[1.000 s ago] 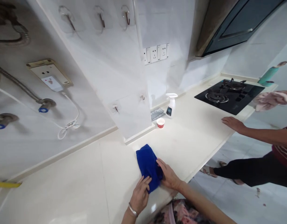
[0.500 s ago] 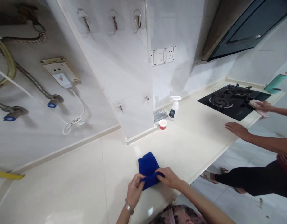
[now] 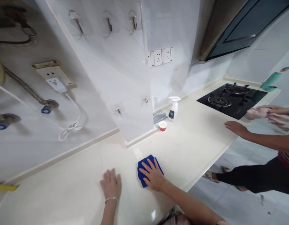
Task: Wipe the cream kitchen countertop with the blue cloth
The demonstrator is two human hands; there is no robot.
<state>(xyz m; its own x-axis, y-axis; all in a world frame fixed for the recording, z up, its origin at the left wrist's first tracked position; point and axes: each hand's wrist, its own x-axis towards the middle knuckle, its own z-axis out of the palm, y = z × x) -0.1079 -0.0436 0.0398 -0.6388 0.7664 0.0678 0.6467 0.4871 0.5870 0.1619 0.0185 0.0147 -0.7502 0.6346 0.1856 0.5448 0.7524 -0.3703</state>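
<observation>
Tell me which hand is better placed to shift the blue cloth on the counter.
Right, most likely: the right hand already lies flat, fingers spread, on the folded blue fabric cloth. The left hand, with its silver bangle, rests apart from the cloth on the smooth cream countertop.

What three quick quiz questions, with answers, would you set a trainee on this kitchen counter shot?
1. Which of the camera wearer's hands lies on the blue cloth?
2. True or false: the silver bangle is on the wrist of that same hand.
3. What stands beside the small red-and-white cup near the wall?

Key:
1. The right hand.
2. False: it is on the left hand.
3. A white spray bottle.
</observation>
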